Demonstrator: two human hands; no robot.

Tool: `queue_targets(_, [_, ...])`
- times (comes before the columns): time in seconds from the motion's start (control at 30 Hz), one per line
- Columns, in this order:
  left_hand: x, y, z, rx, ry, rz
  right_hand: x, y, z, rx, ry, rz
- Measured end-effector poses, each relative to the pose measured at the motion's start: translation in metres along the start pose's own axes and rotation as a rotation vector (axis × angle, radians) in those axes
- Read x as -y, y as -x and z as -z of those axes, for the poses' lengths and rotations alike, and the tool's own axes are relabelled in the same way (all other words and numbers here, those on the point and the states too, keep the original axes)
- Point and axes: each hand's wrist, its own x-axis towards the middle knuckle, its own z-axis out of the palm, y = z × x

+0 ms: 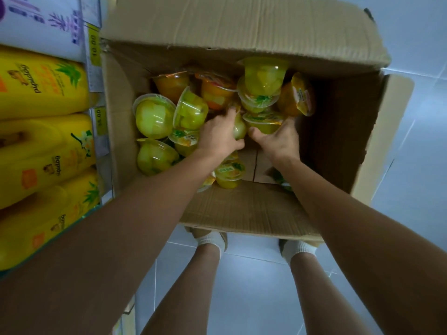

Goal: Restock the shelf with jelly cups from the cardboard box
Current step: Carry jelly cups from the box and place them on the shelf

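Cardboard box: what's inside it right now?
Jumbled green and orange jelly cups; left hand and right hand each grip one. Bare box bottom shows near them; lower cups are covered.

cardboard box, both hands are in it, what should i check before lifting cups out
1. Grip of left hand: ok, it curls round a pale green cup.
2. Grip of right hand: ok, it holds a lidded cup.
3. Flaps clear of the lift: ok, the cardboard box stands open.
4. The stacked cups beyond the right hand: not ok, loosely piled, may topple.
5. Seals on both held cups: cannot tell.
6. Room on the shelf: cannot tell; only yellow bottles show.
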Motion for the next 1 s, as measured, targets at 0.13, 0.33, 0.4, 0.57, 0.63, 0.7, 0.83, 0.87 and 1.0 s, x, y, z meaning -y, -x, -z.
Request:
queue_targets(0.13, [-0.008, 0.034, 0.019, -0.019, 0.093, -0.026, 0.008, 0.028, 0.028, -0.004, -0.027, 0.011])
queue_targets(0.33, [-0.028, 0.099, 0.080, -0.016, 0.128, -0.025, 0.032, 0.094, 0.079, 0.031, -0.040, 0.050])
queue_targets(0.4, [-0.037, 0.124, 0.103, -0.009, 0.114, -0.042, 0.046, 0.118, 0.100, 0.038, -0.047, 0.059])
queue_targets(0.57, [-0.064, 0.189, 0.165, -0.012, 0.247, -0.142, 0.093, 0.179, 0.165, 0.135, -0.115, 0.120])
queue_targets(0.63, [-0.076, 0.214, 0.191, -0.018, 0.301, -0.175, 0.117, 0.206, 0.198, 0.173, -0.156, 0.141])
queue_targets(0.7, [-0.087, 0.236, 0.214, -0.030, 0.314, -0.208, 0.138, 0.232, 0.229, 0.198, -0.175, 0.202])
queue_targets(0.83, [-0.114, 0.278, 0.259, -0.034, 0.236, -0.295, 0.172, 0.281, 0.288, 0.218, -0.245, 0.260])
queue_targets(0.87, [-0.121, 0.289, 0.271, -0.032, 0.206, -0.320, 0.177, 0.292, 0.301, 0.220, -0.277, 0.235])
queue_targets(1.0, [-0.150, 0.339, 0.324, -0.035, 0.193, -0.417, 0.192, 0.347, 0.351, 0.284, -0.459, 0.133])
